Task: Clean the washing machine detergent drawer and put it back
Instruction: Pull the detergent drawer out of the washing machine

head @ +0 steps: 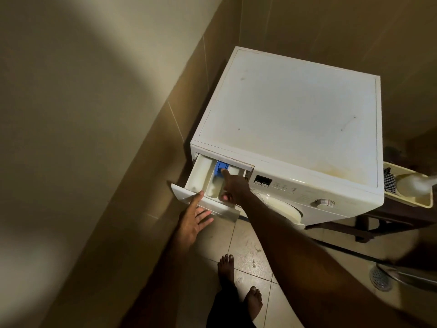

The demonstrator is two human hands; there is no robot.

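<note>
I stand before one white washing machine (290, 119) that sits in the corner of a tiled room. Its detergent drawer (201, 183) is pulled far out of the slot at the upper left of the front panel, but its rear end is inside the machine. I count three compartments in the drawer, and at the back of the middle one there is one blue insert (221, 167).

My left hand (195, 220) is open, with the fingers straight and spread. Its thumb lies on the top edge of the drawer front and the other fingers are under the front plate. My right hand (233, 187) reaches over the drawer with the index finger stretched out, and the tip touches the blue insert. The other fingers of this hand are curled in, and they hold nothing that I can see.

On the front panel I see one small display (262, 180) and one round dial (323, 203). Right of the machine stands one cream tray (423, 203) with one white bottle (412, 183) and one checkered cloth (389, 183) in it. My two bare feet are on the floor tiles, and one round floor drain (381, 278) is at the right.
</note>
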